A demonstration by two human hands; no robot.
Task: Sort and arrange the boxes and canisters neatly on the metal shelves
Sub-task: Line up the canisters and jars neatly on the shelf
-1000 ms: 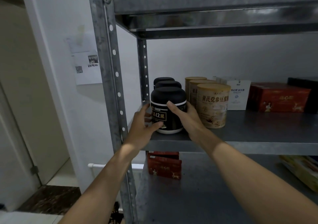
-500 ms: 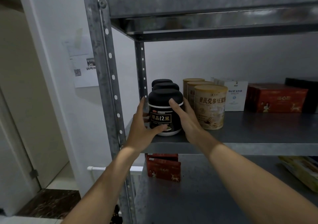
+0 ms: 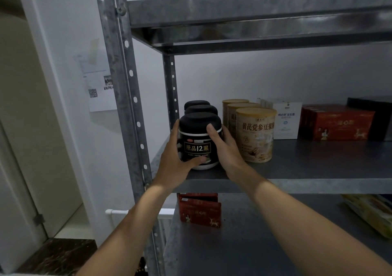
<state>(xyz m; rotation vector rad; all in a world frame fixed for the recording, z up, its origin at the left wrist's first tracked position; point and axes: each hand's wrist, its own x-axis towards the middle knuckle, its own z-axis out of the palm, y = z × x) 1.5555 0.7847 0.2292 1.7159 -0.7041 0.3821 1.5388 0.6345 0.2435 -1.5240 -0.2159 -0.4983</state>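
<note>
A black canister (image 3: 198, 133) with a gold label stands at the left end of the middle metal shelf (image 3: 297, 185). My left hand (image 3: 172, 163) wraps its left side, thumb across the lower front. My right hand (image 3: 224, 148) grips its right side, thumb on the front near the lid. Two more black canisters (image 3: 200, 108) line up behind it. Three tan canisters (image 3: 255, 135) stand in a row just to the right.
A white box (image 3: 285, 120), red boxes (image 3: 335, 121) and a black box (image 3: 375, 110) sit further right on the same shelf. The lower shelf holds red boxes (image 3: 200, 211) at left and a yellow package (image 3: 373, 212) at right. A steel upright (image 3: 125, 97) stands left of my hands.
Both hands stay on the front black canister, which sits slightly further back on the shelf. My left thumb has slid lower across its front. The view has shifted a little.
</note>
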